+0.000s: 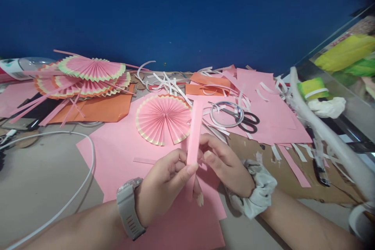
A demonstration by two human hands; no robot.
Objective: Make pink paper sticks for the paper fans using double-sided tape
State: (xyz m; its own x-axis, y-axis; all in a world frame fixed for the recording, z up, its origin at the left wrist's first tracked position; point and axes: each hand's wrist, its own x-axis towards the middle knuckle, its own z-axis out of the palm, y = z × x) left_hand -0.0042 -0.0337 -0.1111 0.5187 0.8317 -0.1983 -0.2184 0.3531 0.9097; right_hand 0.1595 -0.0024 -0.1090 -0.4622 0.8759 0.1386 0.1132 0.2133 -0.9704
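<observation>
A folded pink paper strip [194,133] stands upright in front of me. My left hand [166,177] is closed on its lower part, thumb across the front. My right hand [224,164] is closed at the strip's right edge, its fingertips partly hidden behind the paper. Below the strip hangs a small pale-tipped piece [199,195] that I cannot make out. Just beyond my hands, a pleated pink paper fan [164,119] with a cream rim lies spread into a near-full circle. Another narrow pink strip [144,160] lies left of my fingers. Large pink sheets [114,164] lie underneath.
Black-handled scissors [249,123] lie by a roll of tape [212,114]. Stacked pleated fans [93,68] rest on orange paper [96,109] at left. White paper offcuts [168,84] litter the back. A white cable [93,152] loops at left; a box cutter [320,172] lies right.
</observation>
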